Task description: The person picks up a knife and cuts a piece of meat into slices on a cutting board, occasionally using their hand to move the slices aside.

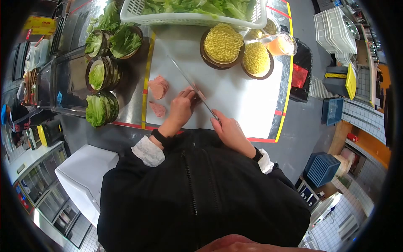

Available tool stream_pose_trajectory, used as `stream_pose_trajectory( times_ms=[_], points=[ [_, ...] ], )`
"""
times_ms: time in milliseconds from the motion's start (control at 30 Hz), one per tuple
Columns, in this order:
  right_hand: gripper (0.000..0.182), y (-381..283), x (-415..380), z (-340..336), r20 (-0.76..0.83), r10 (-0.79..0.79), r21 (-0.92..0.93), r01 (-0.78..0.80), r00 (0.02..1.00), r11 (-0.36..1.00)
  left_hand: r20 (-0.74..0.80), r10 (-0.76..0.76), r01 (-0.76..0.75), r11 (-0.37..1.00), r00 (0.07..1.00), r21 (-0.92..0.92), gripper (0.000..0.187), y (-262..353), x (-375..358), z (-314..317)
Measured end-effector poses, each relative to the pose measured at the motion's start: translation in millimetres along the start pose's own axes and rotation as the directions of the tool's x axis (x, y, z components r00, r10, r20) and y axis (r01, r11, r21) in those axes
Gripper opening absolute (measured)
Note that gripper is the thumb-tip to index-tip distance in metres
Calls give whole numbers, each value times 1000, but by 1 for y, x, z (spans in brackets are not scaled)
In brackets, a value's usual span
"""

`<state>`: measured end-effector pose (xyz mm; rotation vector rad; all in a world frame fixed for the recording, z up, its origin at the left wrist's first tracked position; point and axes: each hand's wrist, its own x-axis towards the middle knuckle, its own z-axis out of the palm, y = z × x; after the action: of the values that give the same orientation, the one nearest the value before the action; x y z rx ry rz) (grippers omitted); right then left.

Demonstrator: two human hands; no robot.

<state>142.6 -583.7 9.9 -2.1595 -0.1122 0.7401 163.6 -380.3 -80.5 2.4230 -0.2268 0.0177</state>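
Observation:
My right hand (pixel 229 129) is wrapped round the handle of a long knife (pixel 183 73), whose blade slants up and to the left over the white cutting board (pixel 252 103). Beside the blade, my left hand (pixel 183 105) has its fingers curled on a piece of pink meat (pixel 196 89), partly hidden under the fingers and blade. Left of that hand, a stack of pink meat slices (pixel 158 87) lies on the board, with a smaller pink piece (pixel 158 109) below it.
Two bowls of yellow noodles (pixel 223 43) stand on the board's far side. Behind is a white basket (pixel 189 19) of lettuce. Several bowls with lettuce (pixel 97 75) line the left, near a clear tray (pixel 67 84). A cup of orange liquid (pixel 282 44) is at the right.

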Motion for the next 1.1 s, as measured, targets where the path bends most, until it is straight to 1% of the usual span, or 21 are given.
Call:
stream_pose_trajectory(
  times_ms=[67, 267, 333, 367, 400, 433, 467, 533, 567, 600, 633, 667, 700, 733, 800, 833, 867, 933, 967, 1033, 1100],
  points=[
    [37, 6, 9, 4, 5, -5, -2, 5, 1000, 1000, 22, -27, 26, 999, 999, 24, 28, -1, -1, 2],
    [38, 23, 18, 15, -33, -76, -36, 75, 997, 997, -70, -9, 10, 1000, 997, 19, 25, -3, -5, 7],
    [37, 29, 18, 11, -24, -80, 98, 82, 997, 992, -56, -32, 33, 999, 998, 10, 19, 1, -3, 3],
    [37, 32, 16, 11, -24, -87, 96, 89, 996, 991, -63, -33, 34, 999, 997, 14, 19, -1, -5, 4],
    [36, 33, 15, 10, -41, -66, 157, 71, 997, 985, -50, -160, 148, 972, 986, -183, 18, -2, -5, 4],
    [35, 34, 14, 7, -53, -46, 215, 57, 998, 975, -17, -282, 256, 892, 959, -372, 17, -2, -5, 4],
    [35, 33, 10, 2, -43, -58, 209, 66, 997, 976, -30, -291, 259, 892, 956, -371, 17, -4, -7, 2],
    [29, 12, -2, -19, 66, 106, 466, -124, 992, 876, 77, -436, 402, 731, 897, -551, 22, 11, 2, -22],
    [30, 5, -7, -27, 103, 128, 493, -162, 986, 855, 96, -410, 329, 548, 907, -769, 25, 16, 4, -29],
    [30, 1, -11, -33, 111, 114, 486, -154, 987, 860, 80, -419, 323, 550, 904, -770, 25, 20, 5, -38],
    [27, -3, -15, -39, 143, 104, 618, -171, 984, 767, 289, -419, 405, 221, 861, -887, 26, 23, 6, -47],
    [28, -8, -18, -45, 175, 91, 733, -191, 980, 653, 479, -337, 463, -133, 810, -877, 26, 25, 7, -55],
    [35, -16, -21, -53, 205, 42, 726, -180, 978, 664, 476, -155, 449, -180, 866, -875, 26, 25, 7, -63],
    [35, -17, -23, -55, 209, 32, 722, -177, 977, 670, 465, -161, 438, -179, 870, -881, 26, 28, 5, -70],
    [43, -17, -30, -57, 343, 11, 851, -315, 939, 421, 465, -120, 416, -294, 877, -861, 28, 37, 0, -77],
    [54, -19, -30, -55, 361, 41, 835, -342, 932, 432, 446, -130, 383, -340, 885, -859, 31, 38, -5, -75],
    [54, -16, -31, -54, 363, 38, 832, -342, 931, 437, 441, -133, 377, -341, 887, -861, 31, 39, -9, -72],
    [63, -7, -31, -51, 503, -56, 823, -457, 863, 338, 447, -111, 375, -390, 888, -841, 35, 36, -16, -62],
    [63, -7, -31, -49, 506, -56, 820, -460, 861, 342, 382, 10, 341, -470, 924, -814, 38, 31, -20, -57],
    [68, -7, -30, -44, 555, -71, 809, -518, 829, 279, 398, 6, 350, -486, 917, -800, 38, 30, -21, -61],
    [68, -7, -29, -42, 569, -67, 800, -534, 819, 273, 414, -3, 357, -503, 910, -787, 38, 34, -24, -69]
  ],
)
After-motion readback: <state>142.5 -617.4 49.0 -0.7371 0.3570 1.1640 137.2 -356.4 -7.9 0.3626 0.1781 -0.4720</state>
